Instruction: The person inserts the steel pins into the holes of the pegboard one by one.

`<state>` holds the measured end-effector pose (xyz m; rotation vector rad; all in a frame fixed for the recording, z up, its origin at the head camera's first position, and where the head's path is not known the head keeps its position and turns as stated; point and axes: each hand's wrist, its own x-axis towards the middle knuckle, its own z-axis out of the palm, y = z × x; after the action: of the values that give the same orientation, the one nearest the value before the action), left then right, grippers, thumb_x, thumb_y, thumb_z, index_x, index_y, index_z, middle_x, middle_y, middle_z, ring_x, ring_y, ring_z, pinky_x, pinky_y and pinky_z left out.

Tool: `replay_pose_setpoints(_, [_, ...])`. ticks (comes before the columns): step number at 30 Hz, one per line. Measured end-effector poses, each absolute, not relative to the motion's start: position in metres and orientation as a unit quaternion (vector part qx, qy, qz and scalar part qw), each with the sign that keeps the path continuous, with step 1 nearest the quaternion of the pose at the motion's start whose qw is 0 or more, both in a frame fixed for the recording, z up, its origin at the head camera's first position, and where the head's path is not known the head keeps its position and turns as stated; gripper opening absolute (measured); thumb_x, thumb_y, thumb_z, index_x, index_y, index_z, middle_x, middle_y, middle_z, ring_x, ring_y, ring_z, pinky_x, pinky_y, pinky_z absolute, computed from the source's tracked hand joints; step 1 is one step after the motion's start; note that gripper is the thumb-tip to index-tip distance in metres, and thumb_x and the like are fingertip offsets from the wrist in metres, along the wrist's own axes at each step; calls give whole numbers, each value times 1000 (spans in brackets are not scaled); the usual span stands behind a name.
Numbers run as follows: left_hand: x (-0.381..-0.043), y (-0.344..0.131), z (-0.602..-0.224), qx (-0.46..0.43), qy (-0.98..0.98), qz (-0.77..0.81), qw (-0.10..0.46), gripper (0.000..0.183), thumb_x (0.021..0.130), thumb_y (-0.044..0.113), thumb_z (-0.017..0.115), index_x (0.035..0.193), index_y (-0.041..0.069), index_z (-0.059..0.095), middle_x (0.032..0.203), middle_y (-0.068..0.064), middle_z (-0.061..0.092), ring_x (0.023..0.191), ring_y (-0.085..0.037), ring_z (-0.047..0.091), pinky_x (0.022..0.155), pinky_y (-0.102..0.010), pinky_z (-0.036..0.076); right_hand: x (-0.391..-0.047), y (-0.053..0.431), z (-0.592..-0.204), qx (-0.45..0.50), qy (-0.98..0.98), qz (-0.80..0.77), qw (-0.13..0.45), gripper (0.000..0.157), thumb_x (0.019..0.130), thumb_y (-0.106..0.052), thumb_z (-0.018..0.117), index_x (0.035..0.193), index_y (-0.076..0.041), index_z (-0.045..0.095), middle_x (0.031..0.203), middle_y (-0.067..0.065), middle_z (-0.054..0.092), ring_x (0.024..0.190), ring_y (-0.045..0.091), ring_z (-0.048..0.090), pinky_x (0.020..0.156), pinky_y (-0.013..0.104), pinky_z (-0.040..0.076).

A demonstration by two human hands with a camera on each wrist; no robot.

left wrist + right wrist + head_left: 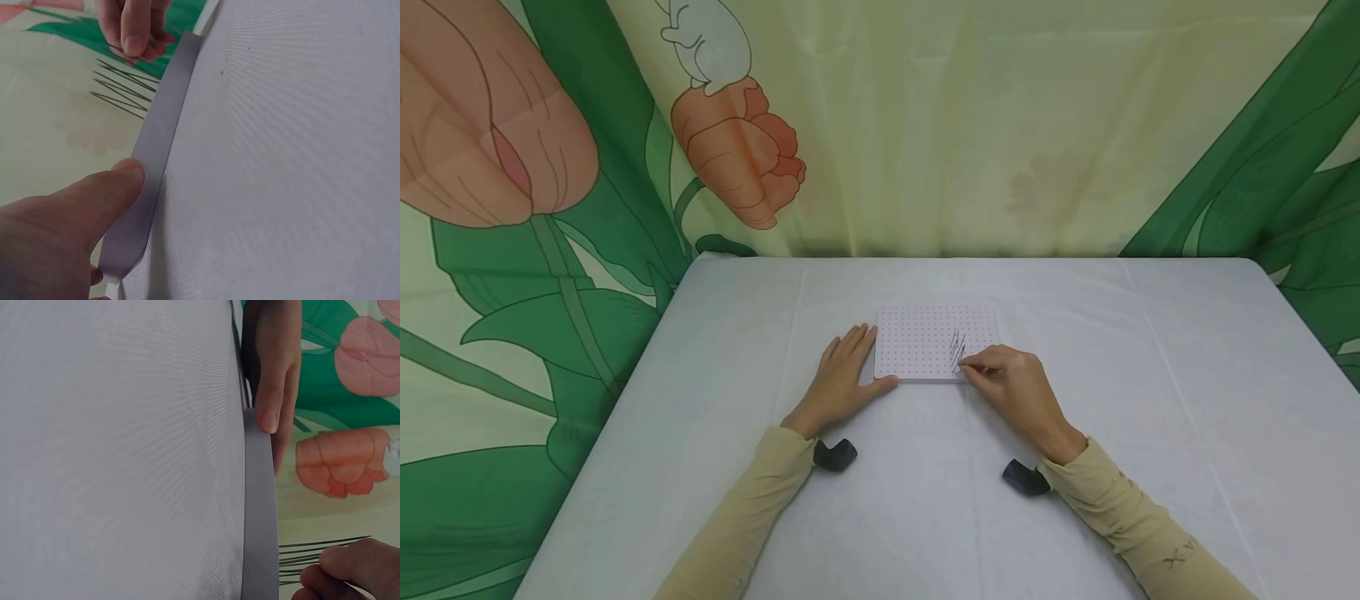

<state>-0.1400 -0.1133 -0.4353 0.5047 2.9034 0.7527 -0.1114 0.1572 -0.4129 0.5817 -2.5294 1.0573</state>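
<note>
A white board (910, 342) dotted with rows of small holes lies flat on the table. Several thin dark sticks (957, 346) stand slanted in its right half; the left wrist view shows them (122, 87) rising in a row above the board's edge. My left hand (842, 375) lies at the board's left front corner, fingers straight along the left side and thumb against the front edge. With thumb and fingertips, my right hand (1011, 383) pinches another thin dark stick (150, 64) close over the board, beside the standing ones. The fingers hide part of that stick.
A white cloth covers the table (887, 517). Behind it hangs a curtain (940, 133) printed with plants and a carrot. A black wrist device (835, 456) sits by the left cuff, another black device (1026, 478) by the right cuff.
</note>
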Motion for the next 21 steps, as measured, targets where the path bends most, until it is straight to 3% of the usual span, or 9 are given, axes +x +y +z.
replay_pose_setpoints(11, [-140, -112, -437, 166, 953, 250, 48, 92, 91, 56, 62, 158, 8, 22, 165, -12, 21, 154, -25, 13, 126, -45, 5, -109, 159, -414, 202, -888, 374, 176, 10, 80, -1, 80, 89, -7, 80, 84, 1, 75, 71, 10, 64, 62, 27, 54])
replay_pose_setpoints(21, [-141, -113, -438, 163, 954, 245, 56, 92, 91, 57, 61, 159, 9, 20, 165, -11, 19, 154, -25, 11, 126, -44, 3, -108, 159, -411, 209, -882, 374, 196, 12, 80, 0, 79, 91, -5, 79, 83, 1, 74, 72, 12, 65, 63, 32, 56])
